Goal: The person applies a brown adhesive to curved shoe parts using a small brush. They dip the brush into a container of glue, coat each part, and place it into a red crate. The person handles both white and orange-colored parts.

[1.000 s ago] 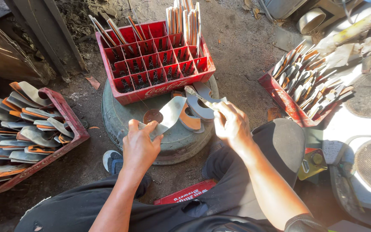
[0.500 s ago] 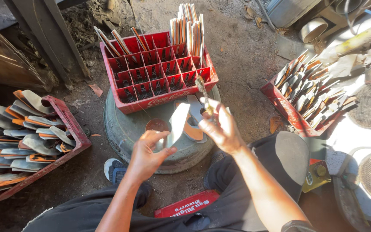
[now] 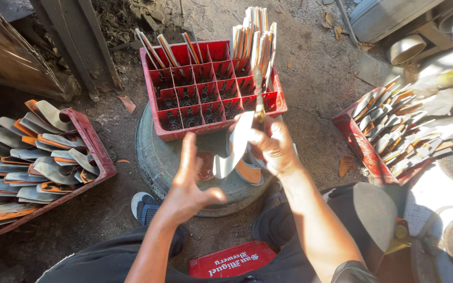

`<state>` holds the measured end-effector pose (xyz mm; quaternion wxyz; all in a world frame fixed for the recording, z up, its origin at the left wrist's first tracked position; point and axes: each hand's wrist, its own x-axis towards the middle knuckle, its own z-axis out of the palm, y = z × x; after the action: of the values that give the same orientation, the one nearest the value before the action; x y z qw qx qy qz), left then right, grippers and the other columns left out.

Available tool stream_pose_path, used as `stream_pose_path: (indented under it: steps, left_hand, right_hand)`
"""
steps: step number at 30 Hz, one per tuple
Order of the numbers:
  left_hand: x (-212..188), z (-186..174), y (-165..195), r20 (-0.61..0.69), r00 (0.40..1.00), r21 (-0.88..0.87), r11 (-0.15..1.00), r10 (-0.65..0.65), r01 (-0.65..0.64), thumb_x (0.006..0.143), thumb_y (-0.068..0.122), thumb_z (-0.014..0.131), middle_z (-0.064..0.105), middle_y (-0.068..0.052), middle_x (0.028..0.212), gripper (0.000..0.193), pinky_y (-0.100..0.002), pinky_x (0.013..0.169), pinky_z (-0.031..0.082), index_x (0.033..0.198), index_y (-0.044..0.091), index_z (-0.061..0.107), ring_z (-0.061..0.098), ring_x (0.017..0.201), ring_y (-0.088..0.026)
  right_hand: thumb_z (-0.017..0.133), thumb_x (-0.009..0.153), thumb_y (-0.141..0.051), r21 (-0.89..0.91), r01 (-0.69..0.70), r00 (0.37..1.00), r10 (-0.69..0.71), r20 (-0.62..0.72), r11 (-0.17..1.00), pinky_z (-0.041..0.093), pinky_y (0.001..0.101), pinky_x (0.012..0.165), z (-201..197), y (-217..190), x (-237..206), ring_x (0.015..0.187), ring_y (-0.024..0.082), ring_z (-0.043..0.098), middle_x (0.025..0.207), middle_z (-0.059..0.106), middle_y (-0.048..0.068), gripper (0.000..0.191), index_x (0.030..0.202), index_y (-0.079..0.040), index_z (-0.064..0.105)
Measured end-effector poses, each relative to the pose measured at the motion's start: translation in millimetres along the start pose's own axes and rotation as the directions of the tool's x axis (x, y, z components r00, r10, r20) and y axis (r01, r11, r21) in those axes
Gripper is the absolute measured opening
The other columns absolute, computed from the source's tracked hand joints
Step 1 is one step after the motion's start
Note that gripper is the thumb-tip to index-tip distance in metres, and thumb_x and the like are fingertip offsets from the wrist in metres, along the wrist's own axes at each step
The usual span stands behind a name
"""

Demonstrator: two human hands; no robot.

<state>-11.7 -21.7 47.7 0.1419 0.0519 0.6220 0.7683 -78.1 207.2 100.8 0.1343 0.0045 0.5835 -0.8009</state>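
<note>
From the head view I'm looking straight down at the divided red crate (image 3: 213, 86), which sits on the far half of a round metal drum (image 3: 155, 157), and everything I call out is placed against that crate. My right hand (image 3: 271, 144) hovers just at the crate's near right corner, its grip closed around a curved metal blade (image 3: 237, 147); the blade's long axis runs from low and left, over the drum top, up and right toward the crate, and a thin tang (image 3: 258, 91) pokes out past the knuckles, its tip lying over the crate's near right cells. So the piece is in the right hand's grip, already pointing crate-ward, and the crate lies directly ahead of that hand, very near. My left hand (image 3: 187, 188) hangs lower, on the near side of the drum and well short of the crate, fingers spread wide and holding nothing, its fingertips just beside the blade's lower end but I can't tell whether they touch it. The right hand is plainly the nearer one to the crate. In the crate's far right cells stand bundled finished pieces (image 3: 255, 34), upright; a few more lean in its far left cells. More loose blades (image 3: 247, 167) lie on the drum below the held one. Well off to the crate's left is a tray of stacked blades (image 3: 27, 157); to its right, another red tray of parts (image 3: 394, 128).
</note>
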Motion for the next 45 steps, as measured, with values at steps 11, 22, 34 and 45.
stream_pose_path:
  steps: [11, 22, 34, 45]
  left_hand:
    - [1.4, -30.5, 26.3, -0.308, 0.912, 0.585, 0.81, 0.27, -0.042, 0.077, 0.036, 0.087, 0.047, -0.023, 0.152, 0.099, -0.051, 0.116, 0.042, 0.157, 0.006, 0.038, 0.049, 0.143, -0.041]
    - [5.8, -27.5, 32.5, -0.275, 0.957, 0.589, 0.803, 0.091, 0.093, 0.071, 0.04, 0.088, 0.042, -0.03, 0.151, 0.09, -0.047, 0.105, 0.046, 0.144, 0.004, 0.05, 0.048, 0.138, -0.044]
    - [2.2, -28.9, 44.1, -0.298, 0.941, 0.609, 0.791, 0.159, 0.059, 0.073, 0.035, 0.088, 0.052, -0.029, 0.142, 0.075, -0.044, 0.086, 0.056, 0.133, 0.0, 0.06, 0.065, 0.116, -0.04]
    - [-7.9, -27.1, 36.8, -0.308, 0.923, 0.669, 0.742, 0.23, 0.038, 0.085, 0.028, 0.081, 0.07, -0.022, 0.111, 0.052, -0.044, 0.084, 0.056, 0.127, 0.0, 0.067, 0.071, 0.098, -0.035]
  right_hand:
    - [0.08, 0.093, -0.023, -0.701, 0.38, 0.9, -0.417, 0.127, 0.604, 0.057, 0.0305, 0.093, -57.5, -35.0, 246.2, 0.1, 0.011, 0.072, 0.108, 0.076, 0.003, 0.036, 0.122, -0.004, 0.071]
    - [0.076, 0.092, -0.018, -0.87, 0.152, 0.988, -0.086, 0.126, 0.469, 0.052, 0.0322, 0.083, -71.2, 13.6, 304.6, 0.088, 0.011, 0.064, 0.095, 0.072, 0.003, 0.025, 0.113, -0.008, 0.071]
    - [0.07, 0.093, -0.009, -0.712, 0.559, 0.797, -0.514, 0.319, 0.425, 0.054, 0.0388, 0.085, -52.6, 13.7, 264.4, 0.099, 0.019, 0.069, 0.11, 0.067, 0.011, 0.036, 0.126, -0.001, 0.059]
    - [0.08, 0.074, -0.016, -0.945, 0.269, 0.962, -0.098, 0.254, 0.187, 0.054, 0.0463, 0.072, -42.7, 92.9, -35.9, 0.084, 0.039, 0.066, 0.1, 0.063, 0.017, 0.039, 0.108, -0.001, 0.067]
